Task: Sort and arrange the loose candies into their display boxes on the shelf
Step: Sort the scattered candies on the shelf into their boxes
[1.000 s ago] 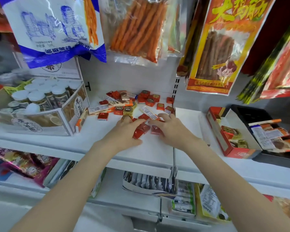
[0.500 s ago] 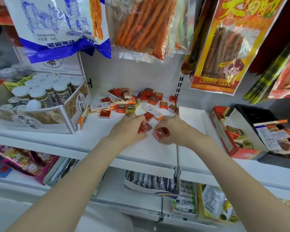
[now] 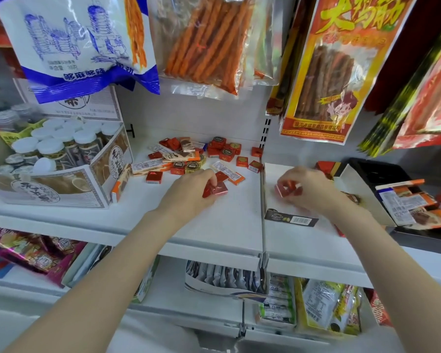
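Red square candies (image 3: 215, 190) sit pinched under the curled fingers of the left hand (image 3: 191, 189) on the white shelf (image 3: 229, 225). The right hand (image 3: 306, 189) grips more red candies (image 3: 285, 189) near the red display box (image 3: 326, 168), with the loose pile (image 3: 204, 156) behind.

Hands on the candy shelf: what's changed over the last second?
Both hands, together over the red square candies a second ago, have split. The right hand picked up red squares and carried them right, past the shelf divider, toward the red display box. The left hand closed on red squares near where it was. The loose pile behind looks unchanged.
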{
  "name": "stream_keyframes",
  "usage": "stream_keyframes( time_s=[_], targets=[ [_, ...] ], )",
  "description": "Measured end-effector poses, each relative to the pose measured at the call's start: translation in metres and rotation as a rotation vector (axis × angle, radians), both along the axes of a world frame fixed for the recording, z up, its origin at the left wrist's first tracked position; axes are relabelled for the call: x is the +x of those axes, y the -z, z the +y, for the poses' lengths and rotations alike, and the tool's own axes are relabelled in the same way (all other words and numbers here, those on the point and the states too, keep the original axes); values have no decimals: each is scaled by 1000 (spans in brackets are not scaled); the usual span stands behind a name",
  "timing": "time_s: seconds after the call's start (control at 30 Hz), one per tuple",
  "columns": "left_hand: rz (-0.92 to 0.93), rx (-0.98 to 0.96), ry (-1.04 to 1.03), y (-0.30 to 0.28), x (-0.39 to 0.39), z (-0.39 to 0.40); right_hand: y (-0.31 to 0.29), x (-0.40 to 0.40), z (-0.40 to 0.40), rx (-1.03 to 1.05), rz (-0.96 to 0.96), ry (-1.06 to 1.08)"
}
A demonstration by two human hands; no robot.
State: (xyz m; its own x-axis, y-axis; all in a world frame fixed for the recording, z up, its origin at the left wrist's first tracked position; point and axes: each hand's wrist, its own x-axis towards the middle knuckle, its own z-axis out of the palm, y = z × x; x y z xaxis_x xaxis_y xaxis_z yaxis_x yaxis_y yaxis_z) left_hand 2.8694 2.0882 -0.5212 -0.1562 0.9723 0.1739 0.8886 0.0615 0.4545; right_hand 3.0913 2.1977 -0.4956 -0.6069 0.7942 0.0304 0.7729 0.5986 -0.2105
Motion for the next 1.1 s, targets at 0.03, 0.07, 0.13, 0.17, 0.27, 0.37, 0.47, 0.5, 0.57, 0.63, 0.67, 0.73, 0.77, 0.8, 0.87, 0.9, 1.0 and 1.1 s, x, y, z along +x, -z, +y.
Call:
stream_keyframes(
  time_s=[0.03, 0.07, 0.13, 0.17, 0.27, 0.37, 0.47, 0.5, 0.57, 0.63, 0.67, 0.73, 0.77, 0.8, 0.87, 0.9, 1.0, 1.1],
  targets=[
    [-8, 19, 11, -2, 3, 1, 4, 1, 0, -5, -13, -1],
    [-18, 39, 24, -3, 6, 2, 6, 2, 0, -14, -5, 1],
    [-25, 65, 45, -6, 15, 6, 3, 5, 1, -59, 41, 30],
    [-26, 80, 55, -9, 21, 8, -1, 8, 1, -85, 57, 48],
    [-28, 148, 103, -16, 42, 17, -10, 23, 1, -81, 68, 56],
    [-14, 180, 168, -21, 67, 28, -14, 38, -5, -30, 44, 61],
    [25, 134, 241, -14, 89, 39, -7, 48, -15, -37, -21, 21],
    [39, 112, 261, -11, 94, 42, -4, 51, -18, -33, -36, 0],
    [57, 82, 294, -7, 102, 46, -1, 56, -22, -29, -30, -15],
    [63, 64, 317, -5, 106, 48, -1, 61, -21, -27, -17, -25],
    [48, 43, 331, -5, 107, 48, -1, 64, -21, -27, -15, -41],
    [1, -8, 357, -5, 106, 45, -1, 68, -21, -34, -15, -59],
    [-22, -28, 369, -5, 105, 43, -2, 69, -22, -42, -1, -53],
    [-38, -31, 378, -6, 105, 41, -3, 69, -23, -52, 22, -41],
    [-55, -7, 366, -8, 101, 37, -5, 68, -24, -31, 64, -35],
    [-62, 7, 338, -9, 97, 35, -5, 65, -24, 5, 87, -43],
    [-37, 14, 193, -10, 76, 30, -6, 49, -23, 64, 183, -74],
    [180, -126, -61, 0, 43, 26, -5, 20, -24, 3, 184, -98]
  ],
)
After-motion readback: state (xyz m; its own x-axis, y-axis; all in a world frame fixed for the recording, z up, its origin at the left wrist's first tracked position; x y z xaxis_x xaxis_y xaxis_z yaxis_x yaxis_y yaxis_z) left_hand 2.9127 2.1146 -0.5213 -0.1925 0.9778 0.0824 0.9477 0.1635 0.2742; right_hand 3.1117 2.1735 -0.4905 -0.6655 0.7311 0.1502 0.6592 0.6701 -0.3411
